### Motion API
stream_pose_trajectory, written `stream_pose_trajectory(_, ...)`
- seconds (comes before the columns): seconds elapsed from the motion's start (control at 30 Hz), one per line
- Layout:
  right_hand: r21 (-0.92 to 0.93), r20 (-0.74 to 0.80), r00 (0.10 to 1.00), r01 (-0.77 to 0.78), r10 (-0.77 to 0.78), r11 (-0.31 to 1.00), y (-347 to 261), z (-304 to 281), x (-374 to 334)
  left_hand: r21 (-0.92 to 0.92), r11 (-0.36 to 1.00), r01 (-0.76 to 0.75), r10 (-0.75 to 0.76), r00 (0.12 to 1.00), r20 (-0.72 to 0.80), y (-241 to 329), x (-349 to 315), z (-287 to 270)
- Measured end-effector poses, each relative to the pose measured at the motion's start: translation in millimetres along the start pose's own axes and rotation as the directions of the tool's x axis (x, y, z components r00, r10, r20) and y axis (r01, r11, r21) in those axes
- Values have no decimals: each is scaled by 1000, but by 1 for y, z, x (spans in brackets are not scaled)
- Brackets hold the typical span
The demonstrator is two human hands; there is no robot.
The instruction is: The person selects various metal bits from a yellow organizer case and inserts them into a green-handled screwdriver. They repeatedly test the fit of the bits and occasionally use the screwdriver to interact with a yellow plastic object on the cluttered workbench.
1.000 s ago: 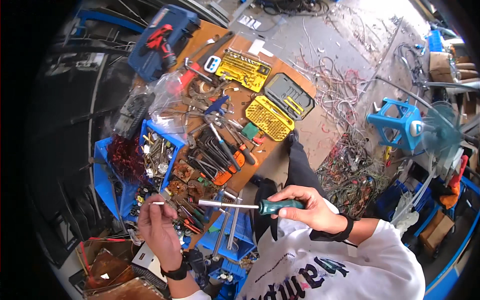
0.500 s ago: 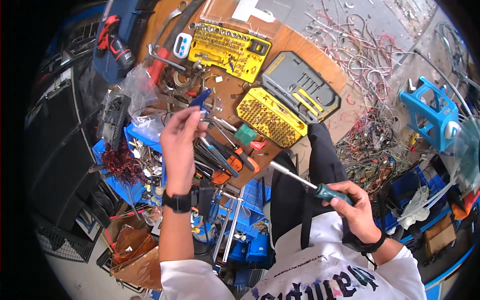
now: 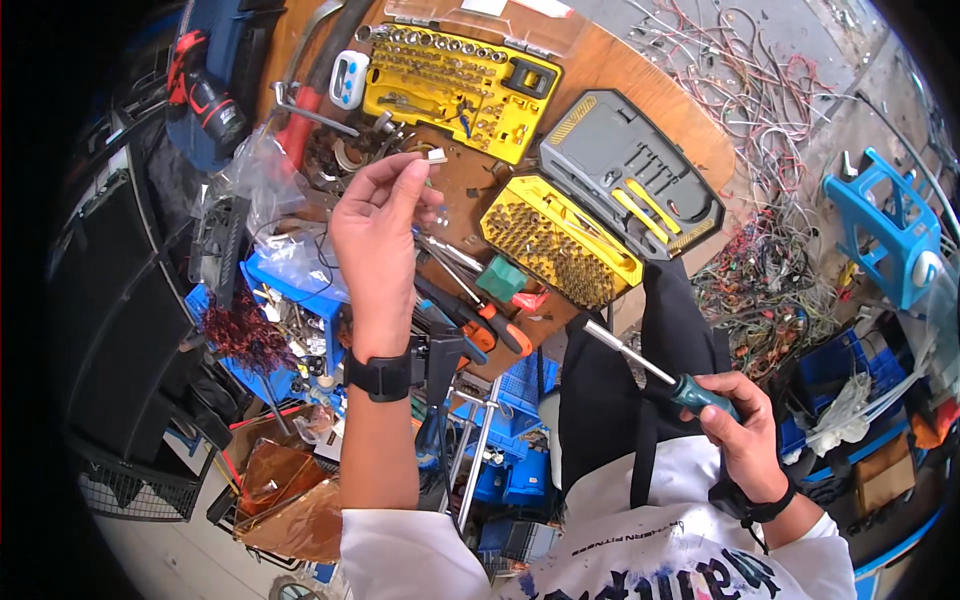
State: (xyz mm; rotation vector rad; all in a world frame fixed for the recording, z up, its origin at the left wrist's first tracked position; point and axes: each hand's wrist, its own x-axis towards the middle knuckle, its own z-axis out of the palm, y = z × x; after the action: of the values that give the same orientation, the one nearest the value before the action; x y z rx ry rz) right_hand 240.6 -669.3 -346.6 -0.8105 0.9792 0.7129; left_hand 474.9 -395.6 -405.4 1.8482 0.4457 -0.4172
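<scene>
My right hand (image 3: 742, 430) is closed round the dark green handle of a nut driver (image 3: 646, 364). Its silver shaft points up and left over my lap, ending in a thicker sleeve. Over the workbench, my left hand (image 3: 380, 225) is raised with thumb and fingers pinched together. Just beyond the fingertips shows a small white piece (image 3: 437, 156); whether they grip it or it lies on the bench behind, I cannot make out. Nearby on the bench are an open yellow socket set (image 3: 500, 85), an open yellow bit case (image 3: 540, 235) and an orange-and-black-handled screwdriver (image 3: 505, 330).
A small green block (image 3: 502, 279) lies beside the bit case. At the back left are a red-and-black cordless drill (image 3: 208, 105) and a white-and-blue device (image 3: 348, 80). Tangled wires (image 3: 790, 290) spread over the floor at right, near a blue stool (image 3: 885, 225). Blue bins (image 3: 525, 480) stand below the bench.
My left hand has moved farther over the bench, covering the blue tool that showed beside its fingers. My right hand, with the nut driver, sits slightly lower and farther right in the picture.
</scene>
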Motion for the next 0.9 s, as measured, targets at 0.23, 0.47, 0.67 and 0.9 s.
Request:
stream_pose_trajectory(0.23,3,-33,999,29,-29,1000,0,-1,4,105,992,-64,69,996,-52,-8,10,22)
stream_pose_trajectory(0.47,-14,-106,994,30,-32,999,1,-3,6,175,970,-171,191,976,-105,-16,24,38)
stream_pose_trajectory(0.67,-20,-135,990,31,-34,999,-1,-5,9,184,956,-228,257,954,-153,-22,38,43)
stream_pose_trajectory(0.9,-10,-157,986,61,-62,998,-3,-7,12,200,947,-252,289,939,-187,-21,42,53)
